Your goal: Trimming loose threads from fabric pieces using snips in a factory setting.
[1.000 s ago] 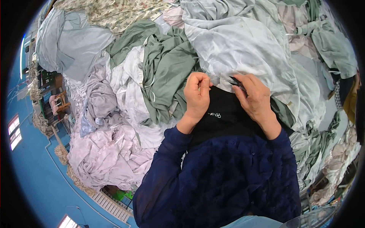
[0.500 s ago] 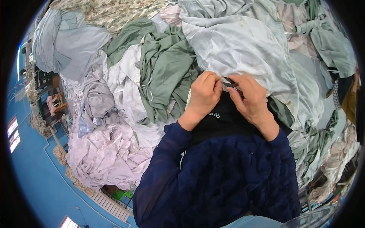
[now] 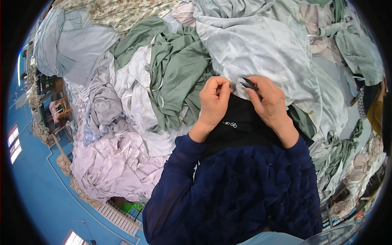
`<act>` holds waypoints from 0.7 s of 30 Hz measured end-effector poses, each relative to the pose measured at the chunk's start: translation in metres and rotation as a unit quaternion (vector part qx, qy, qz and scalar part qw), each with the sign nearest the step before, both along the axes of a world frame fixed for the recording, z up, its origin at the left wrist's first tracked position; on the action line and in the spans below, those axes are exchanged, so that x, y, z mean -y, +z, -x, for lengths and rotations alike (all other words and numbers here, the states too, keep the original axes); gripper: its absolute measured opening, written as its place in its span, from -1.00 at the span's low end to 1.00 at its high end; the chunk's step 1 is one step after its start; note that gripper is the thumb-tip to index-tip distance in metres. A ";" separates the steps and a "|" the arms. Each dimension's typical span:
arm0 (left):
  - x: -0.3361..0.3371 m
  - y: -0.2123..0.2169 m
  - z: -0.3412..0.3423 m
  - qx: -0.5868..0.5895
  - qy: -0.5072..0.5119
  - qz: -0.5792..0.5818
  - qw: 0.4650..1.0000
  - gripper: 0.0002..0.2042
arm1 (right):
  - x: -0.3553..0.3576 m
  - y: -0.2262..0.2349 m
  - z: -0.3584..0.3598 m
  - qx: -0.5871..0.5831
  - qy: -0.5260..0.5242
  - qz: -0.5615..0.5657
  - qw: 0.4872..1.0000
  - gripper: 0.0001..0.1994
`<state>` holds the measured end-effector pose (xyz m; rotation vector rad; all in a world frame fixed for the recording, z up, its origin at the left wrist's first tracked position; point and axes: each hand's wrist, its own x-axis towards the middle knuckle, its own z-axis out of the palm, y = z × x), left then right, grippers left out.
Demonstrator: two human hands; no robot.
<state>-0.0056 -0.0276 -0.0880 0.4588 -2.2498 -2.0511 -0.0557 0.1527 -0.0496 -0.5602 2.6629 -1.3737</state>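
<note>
My right hand [image 3: 269,104] is closed around small black thread snips [image 3: 248,83], whose pointed blades stick out towards the upper left. To their left, with a small gap between, my left hand [image 3: 214,100] is pinched with its fingertips together. What it pinches, if anything, is too small to make out. Below both hands lies black cloth [image 3: 249,118] with small white lettering. Just beyond my fingertips spreads a pale blue-white cloth [image 3: 261,53]. A heap of green cloth [image 3: 179,61] lies beyond my left hand.
Crumpled pale pink cloth [image 3: 118,163] is piled at the left, below a grey bundle [image 3: 104,98]. Floral fabric [image 3: 126,14] lies at the far edge. More green garments [image 3: 355,49] lie at the far right. A blue floor [image 3: 36,179] shows at the lower left, beside a wooden chair [image 3: 61,108].
My left hand has drawn a little to the left, away from the snips, widening the gap. The snips have turned slightly in my right hand, which stays nearly in place.
</note>
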 end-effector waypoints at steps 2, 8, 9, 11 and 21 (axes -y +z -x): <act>0.000 0.004 0.002 -0.021 0.005 -0.020 1.000 -0.94 | 0.000 0.000 0.000 0.008 -0.003 0.002 1.000 -0.76; 0.020 0.022 0.007 0.009 0.074 -0.383 0.921 -0.89 | -0.002 -0.003 -0.001 0.028 -0.014 0.021 0.999 -0.77; 0.024 0.021 0.007 0.009 0.074 -0.383 0.921 -0.89 | -0.003 -0.004 -0.001 0.033 -0.016 0.028 0.999 -0.76; 0.033 0.020 0.007 0.020 0.053 -0.446 0.893 -0.90 | -0.003 -0.004 0.000 0.038 -0.018 0.035 0.999 -0.76; 0.025 0.040 0.004 0.007 -0.018 -0.190 0.982 -0.90 | -0.014 0.002 -0.006 -0.003 0.046 -0.002 0.999 -0.70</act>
